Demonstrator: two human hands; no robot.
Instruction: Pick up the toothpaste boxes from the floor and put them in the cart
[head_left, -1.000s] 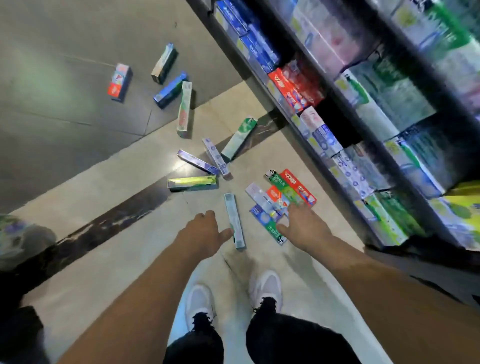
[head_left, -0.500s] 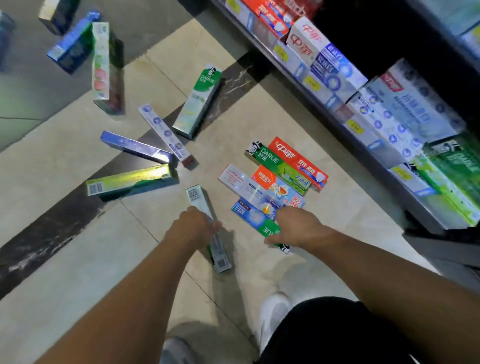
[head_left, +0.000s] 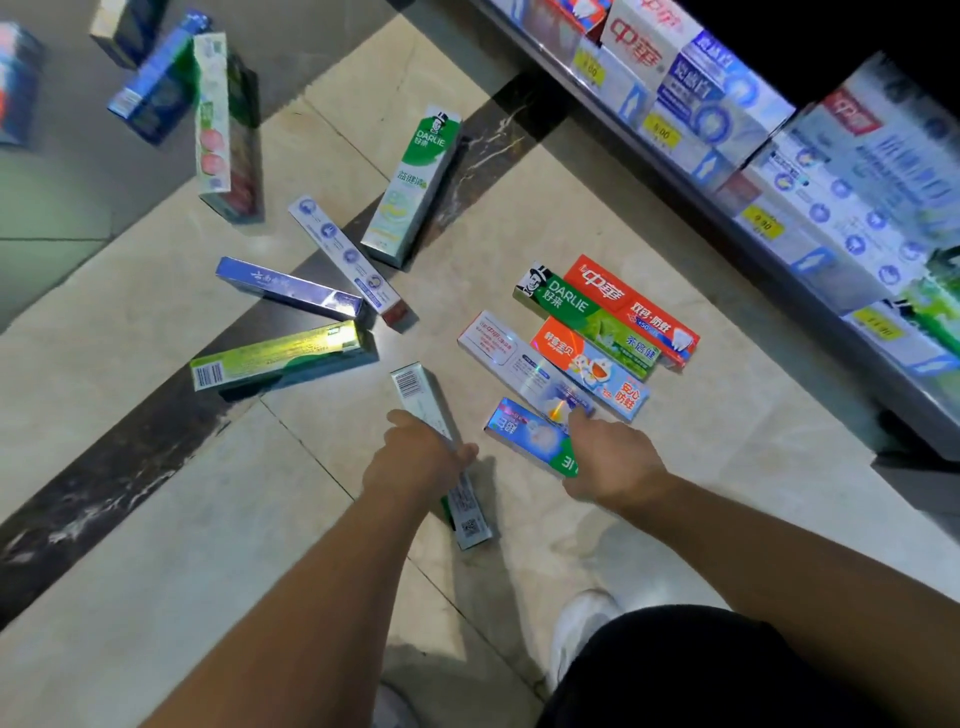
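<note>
Several toothpaste boxes lie scattered on the tiled floor. My left hand (head_left: 415, 460) grips a long pale box with a barcode (head_left: 415, 387) around its middle. My right hand (head_left: 608, 460) has its fingers on the blue box (head_left: 524, 434) at the near end of a cluster. That cluster also holds a white box (head_left: 511, 364), an orange cartoon box (head_left: 587, 364), a green Darlie box (head_left: 571, 312) and a red box (head_left: 628, 306). Farther left lie a yellow-green box (head_left: 275, 356), a blue-purple box (head_left: 285, 288) and a green-white Darlie box (head_left: 415, 182). No cart is in view.
A shop shelf (head_left: 727, 218) full of toothpaste boxes with yellow price tags runs along the right. More boxes (head_left: 215, 119) lie at the far left on the grey floor. My white shoe (head_left: 582, 629) and dark trouser leg are at the bottom.
The view has dropped closer to the floor. My left hand has closed round the long pale box, and my right hand has settled on the blue box of the cluster.
</note>
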